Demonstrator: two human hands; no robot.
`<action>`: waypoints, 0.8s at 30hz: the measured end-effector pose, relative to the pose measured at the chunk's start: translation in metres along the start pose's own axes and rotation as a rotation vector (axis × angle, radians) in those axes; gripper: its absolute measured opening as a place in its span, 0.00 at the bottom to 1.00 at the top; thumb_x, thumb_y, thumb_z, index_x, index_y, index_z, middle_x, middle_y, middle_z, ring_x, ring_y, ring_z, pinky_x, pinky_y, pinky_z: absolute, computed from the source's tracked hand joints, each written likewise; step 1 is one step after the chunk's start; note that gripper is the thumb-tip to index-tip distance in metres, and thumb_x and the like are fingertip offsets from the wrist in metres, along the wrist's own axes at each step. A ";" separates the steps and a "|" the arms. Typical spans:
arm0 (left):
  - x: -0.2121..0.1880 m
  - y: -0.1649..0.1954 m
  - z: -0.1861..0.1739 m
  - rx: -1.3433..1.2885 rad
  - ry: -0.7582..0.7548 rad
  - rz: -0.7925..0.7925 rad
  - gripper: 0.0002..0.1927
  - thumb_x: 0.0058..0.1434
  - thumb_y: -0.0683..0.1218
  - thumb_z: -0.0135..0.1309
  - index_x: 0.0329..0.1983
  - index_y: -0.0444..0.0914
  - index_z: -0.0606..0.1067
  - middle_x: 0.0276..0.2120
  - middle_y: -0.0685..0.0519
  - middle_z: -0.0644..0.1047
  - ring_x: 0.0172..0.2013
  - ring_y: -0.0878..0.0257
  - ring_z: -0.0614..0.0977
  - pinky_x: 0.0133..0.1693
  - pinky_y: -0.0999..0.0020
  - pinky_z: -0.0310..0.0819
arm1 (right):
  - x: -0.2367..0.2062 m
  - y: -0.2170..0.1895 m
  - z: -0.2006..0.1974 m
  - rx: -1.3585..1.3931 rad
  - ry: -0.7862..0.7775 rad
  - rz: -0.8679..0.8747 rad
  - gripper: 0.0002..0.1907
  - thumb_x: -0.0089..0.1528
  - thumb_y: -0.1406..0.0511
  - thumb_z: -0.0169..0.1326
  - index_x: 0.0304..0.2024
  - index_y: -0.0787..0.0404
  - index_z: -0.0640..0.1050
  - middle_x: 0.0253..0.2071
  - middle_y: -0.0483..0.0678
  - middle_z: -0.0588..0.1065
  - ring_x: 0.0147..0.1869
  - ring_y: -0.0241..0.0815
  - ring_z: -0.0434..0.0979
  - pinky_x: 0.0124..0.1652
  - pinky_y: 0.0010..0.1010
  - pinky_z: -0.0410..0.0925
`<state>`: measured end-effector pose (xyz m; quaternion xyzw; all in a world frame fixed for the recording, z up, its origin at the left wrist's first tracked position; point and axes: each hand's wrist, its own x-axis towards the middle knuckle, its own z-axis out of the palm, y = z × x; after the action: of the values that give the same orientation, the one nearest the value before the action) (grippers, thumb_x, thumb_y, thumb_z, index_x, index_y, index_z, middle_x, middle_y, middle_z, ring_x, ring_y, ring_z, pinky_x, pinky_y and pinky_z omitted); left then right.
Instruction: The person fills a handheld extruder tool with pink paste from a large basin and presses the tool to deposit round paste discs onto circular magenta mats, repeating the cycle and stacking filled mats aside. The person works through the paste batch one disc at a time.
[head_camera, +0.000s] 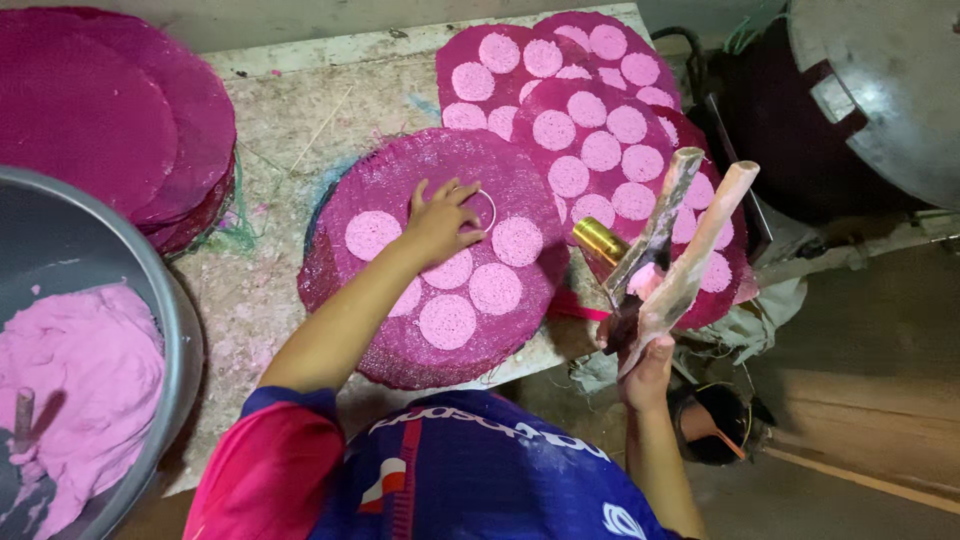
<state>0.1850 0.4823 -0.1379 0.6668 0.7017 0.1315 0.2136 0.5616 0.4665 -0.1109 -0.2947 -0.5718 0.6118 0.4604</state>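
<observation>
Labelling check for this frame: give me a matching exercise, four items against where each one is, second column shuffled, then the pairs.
Items
1. left hand
2. right hand
3. large grey metal basin of pink dough
4. stack of plain round magenta woven mats

Places
A. top left of the table
B. flat on a thin metal ring on the mat with pink discs
C. lower left, beside the table
D. off the table's right edge, gripping a two-handled wooden press

Pairs: 1-B, 2-D, 3-C, 4-A

A: Woven mat (400, 340): coarse, matt magenta mesh; upon it, matt pink dough discs (447, 321) and a thin metal ring (482, 210).

B: Right of the mat, a dough-smeared wooden press (675, 250) (brass-like glossy tip).
</observation>
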 end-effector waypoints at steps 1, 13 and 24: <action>-0.005 0.003 0.001 -0.023 0.016 0.018 0.16 0.60 0.61 0.57 0.44 0.50 0.84 0.73 0.54 0.60 0.74 0.52 0.53 0.69 0.33 0.31 | -0.001 0.000 -0.002 -0.032 0.012 -0.004 0.44 0.64 0.30 0.42 0.44 0.65 0.70 0.32 0.52 0.71 0.35 0.43 0.69 0.36 0.34 0.62; -0.005 0.036 -0.043 -1.558 -0.015 0.159 0.48 0.61 0.69 0.47 0.76 0.38 0.53 0.74 0.43 0.57 0.73 0.50 0.60 0.73 0.48 0.52 | 0.084 -0.035 0.015 -0.464 -0.547 0.483 0.46 0.65 0.33 0.28 0.42 0.66 0.78 0.26 0.48 0.76 0.26 0.36 0.75 0.27 0.29 0.68; 0.039 -0.020 -0.042 -2.649 0.542 0.478 0.26 0.70 0.68 0.38 0.30 0.43 0.65 0.24 0.58 0.64 0.28 0.64 0.67 0.45 0.61 0.69 | 0.218 -0.061 0.119 -1.108 -0.762 0.626 0.43 0.64 0.35 0.32 0.32 0.65 0.79 0.21 0.51 0.75 0.26 0.42 0.79 0.31 0.36 0.71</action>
<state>0.1467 0.5236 -0.1155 0.0234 -0.0587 0.8551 0.5146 0.3821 0.6072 0.0048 -0.4002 -0.8061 0.3961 -0.1818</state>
